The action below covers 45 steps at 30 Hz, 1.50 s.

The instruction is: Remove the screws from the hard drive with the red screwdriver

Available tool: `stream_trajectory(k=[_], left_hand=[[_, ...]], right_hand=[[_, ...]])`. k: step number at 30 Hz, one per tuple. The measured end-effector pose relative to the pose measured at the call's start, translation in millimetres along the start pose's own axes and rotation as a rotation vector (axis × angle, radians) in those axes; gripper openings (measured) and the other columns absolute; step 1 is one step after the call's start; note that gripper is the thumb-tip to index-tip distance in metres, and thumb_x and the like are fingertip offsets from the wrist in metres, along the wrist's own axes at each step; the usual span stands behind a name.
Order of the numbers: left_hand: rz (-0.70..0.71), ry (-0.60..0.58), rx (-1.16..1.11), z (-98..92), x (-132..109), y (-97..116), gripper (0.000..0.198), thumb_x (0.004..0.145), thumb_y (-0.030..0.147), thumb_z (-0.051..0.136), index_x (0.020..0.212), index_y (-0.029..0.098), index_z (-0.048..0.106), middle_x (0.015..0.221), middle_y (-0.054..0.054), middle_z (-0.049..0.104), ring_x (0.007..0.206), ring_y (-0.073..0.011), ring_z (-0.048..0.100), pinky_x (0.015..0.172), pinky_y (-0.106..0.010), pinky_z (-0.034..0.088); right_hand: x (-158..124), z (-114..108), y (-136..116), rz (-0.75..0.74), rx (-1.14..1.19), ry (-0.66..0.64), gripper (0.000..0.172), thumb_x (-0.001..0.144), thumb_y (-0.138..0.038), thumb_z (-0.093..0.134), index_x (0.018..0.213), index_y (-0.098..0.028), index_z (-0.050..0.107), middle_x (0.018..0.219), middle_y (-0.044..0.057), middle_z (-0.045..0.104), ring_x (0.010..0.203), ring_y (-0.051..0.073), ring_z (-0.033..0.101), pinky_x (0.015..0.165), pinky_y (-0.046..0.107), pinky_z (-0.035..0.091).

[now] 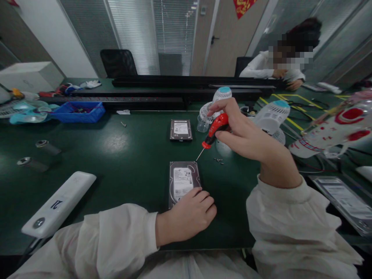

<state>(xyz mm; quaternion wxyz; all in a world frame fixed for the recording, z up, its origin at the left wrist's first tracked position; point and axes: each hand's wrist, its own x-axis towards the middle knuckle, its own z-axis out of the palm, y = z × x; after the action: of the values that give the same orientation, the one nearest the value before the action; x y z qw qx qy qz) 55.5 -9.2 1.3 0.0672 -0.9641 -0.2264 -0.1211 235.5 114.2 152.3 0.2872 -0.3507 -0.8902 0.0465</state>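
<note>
A hard drive (pixel 182 179) with a white label lies flat on the green table in front of me. My left hand (pixel 188 213) lies across its near end, fingers bent over the near right corner and holding it down. My right hand (pixel 240 131) grips a red and black screwdriver (pixel 215 130) by its handle. The screwdriver slants down to the left, its tip at the drive's far right corner. Whether the tip sits in a screw is too small to tell. Several small screws (pixel 218 160) lie right of the drive.
Beyond lies a second hard drive (pixel 180 130). White handheld fans (pixel 270 116) stand behind my right hand. A white power bank (pixel 59 205), metal cylinders (pixel 48 147) and a blue tray (pixel 80 112) are at left. At right lies a clear-cased panel (pixel 344 201). Across the table sits a person (pixel 261 64).
</note>
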Motion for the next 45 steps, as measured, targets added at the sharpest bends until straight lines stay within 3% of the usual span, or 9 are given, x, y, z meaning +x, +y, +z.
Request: stream_trajectory(k=[6,12,16,19,25,28,32,38,45], left_hand=[[-0.002,0.018,0.007,0.6,1,1,0.02,0.106,0.019,0.051,0.114,0.013,0.068,0.115,-0.01,0.071,0.107,-0.0228,0.063,0.095,-0.039,0.045],[-0.003,0.035,-0.004,1.4,0,0,0.019,0.106,0.019,0.051,0.111,0.013,0.068,0.115,-0.009,0.071,0.106,-0.0232,0.064,0.095,-0.039,0.046],[-0.003,0.024,-0.009,0.9,1,0,0.019,0.105,0.019,0.052,0.112,0.014,0.068,0.115,-0.01,0.071,0.107,-0.0236,0.063,0.095,-0.039,0.046],[-0.004,0.02,-0.005,0.1,1,0,0.019,0.105,0.019,0.052,0.112,0.014,0.068,0.114,-0.01,0.071,0.106,-0.0234,0.063,0.095,-0.039,0.046],[0.001,0.029,-0.009,-2.3,1,0,0.019,0.105,0.02,0.051,0.11,0.013,0.068,0.112,-0.01,0.07,0.103,-0.0232,0.063,0.095,-0.039,0.045],[0.005,0.033,-0.001,-3.4,1,-1,0.019,0.106,0.019,0.05,0.11,0.013,0.068,0.11,-0.01,0.069,0.103,-0.023,0.063,0.095,-0.039,0.045],[0.007,0.029,0.01,-3.7,2,-2,0.02,0.106,0.019,0.049,0.11,0.013,0.068,0.11,-0.01,0.069,0.102,-0.0223,0.063,0.093,-0.038,0.045],[0.013,0.03,0.006,-3.3,1,-2,0.018,0.105,0.019,0.052,0.109,0.012,0.068,0.109,-0.011,0.069,0.1,-0.0226,0.063,0.092,-0.039,0.045],[0.008,0.062,-0.016,-2.3,1,-2,0.021,0.106,0.017,0.048,0.108,0.012,0.068,0.109,-0.01,0.07,0.1,-0.0238,0.063,0.093,-0.04,0.046]], right_hand=[[1,2,0,0.102,-0.235,0.041,0.035,0.094,-0.046,0.06,0.119,-0.022,0.06,0.098,0.007,0.07,0.08,0.024,0.063,0.072,0.038,0.046],[-1,-5,-3,-0.013,-0.082,-0.058,0.048,0.088,-0.028,0.054,0.135,-0.018,0.052,0.134,0.014,0.064,0.109,0.028,0.066,0.088,0.041,0.052],[1,-4,-5,0.027,-0.112,-0.035,0.041,0.089,-0.034,0.06,0.128,-0.02,0.059,0.093,0.005,0.071,0.072,0.02,0.063,0.068,0.034,0.047],[2,-1,-5,0.129,-0.278,0.029,0.043,0.091,-0.053,0.064,0.118,-0.021,0.066,0.075,0.003,0.066,0.066,0.022,0.059,0.064,0.034,0.04],[2,1,-1,0.043,-0.105,0.002,0.044,0.091,-0.035,0.054,0.13,-0.016,0.055,0.123,0.014,0.068,0.097,0.027,0.066,0.081,0.039,0.049],[3,1,-2,0.009,-0.019,-0.001,0.038,0.087,-0.03,0.053,0.123,-0.017,0.056,0.106,0.009,0.069,0.084,0.023,0.065,0.076,0.037,0.049],[4,1,-5,0.132,-0.212,0.04,0.04,0.092,-0.051,0.057,0.113,-0.019,0.065,0.075,0.002,0.061,0.065,0.021,0.057,0.064,0.035,0.039],[1,-2,-3,0.0,-0.028,-0.027,0.045,0.089,-0.036,0.053,0.13,-0.019,0.052,0.124,0.012,0.064,0.091,0.026,0.063,0.08,0.041,0.05],[4,5,-5,0.095,-0.191,0.043,0.049,0.09,-0.058,0.062,0.123,-0.022,0.059,0.088,0.003,0.066,0.068,0.021,0.059,0.064,0.035,0.044]])
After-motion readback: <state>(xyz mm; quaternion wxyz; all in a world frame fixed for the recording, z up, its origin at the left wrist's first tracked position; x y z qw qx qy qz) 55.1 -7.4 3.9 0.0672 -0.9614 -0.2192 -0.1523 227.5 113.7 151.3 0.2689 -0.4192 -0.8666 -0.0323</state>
